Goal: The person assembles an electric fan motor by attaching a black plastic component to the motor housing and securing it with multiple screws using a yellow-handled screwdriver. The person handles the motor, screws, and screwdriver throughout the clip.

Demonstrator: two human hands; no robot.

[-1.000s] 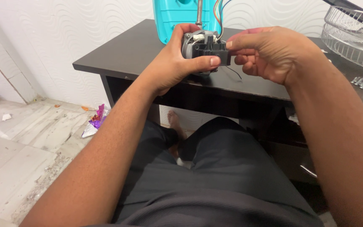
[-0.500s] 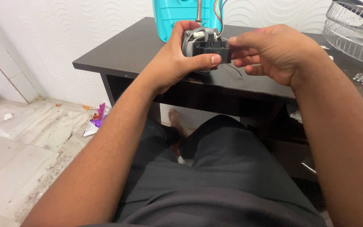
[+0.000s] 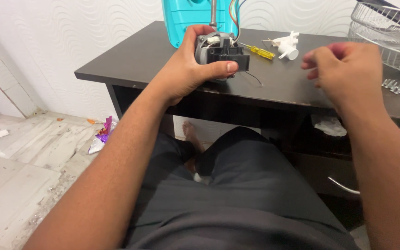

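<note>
Dark wooden table (image 3: pixel 130 65): the work surface, its near edge running just beneath the held part, with open floor off its left corner and bare top between the two hands. Turquoise plastic housing (image 3: pixel 186 16): stood at the table's far edge, directly behind the motor, a metal shaft and coloured wires rising in front of it; room for tilting the motor away from the body is judged tight there. White wire fan guard (image 3: pixel 385 32): stacked at the right rear, closing off that side. Left hand (image 3: pixel 186 69): wrapped firmly round the fan motor (image 3: pixel 209 46), thumb pressed across the lower front of the black plastic bracket (image 3: pixel 228 54) fixed to its face; the motor is held over the table's near edge, and it is judged best kept steady and low there so that the wires are not strained. Right hand (image 3: pixel 343 69): empty, fingers loosely curled and partly spread, hovering above the table well apart from the motor; its image is somewhat blurred. White plastic fitting (image 3: pixel 287 45): laid on the table behind the gap between the hands. Yellow-handled screwdriver (image 3: pixel 261 52): laid just beside the fitting, nearer the motor. Small screws (image 3: pixel 394 85): clustered near the right edge, easily swept off by a careless forearm.
</note>
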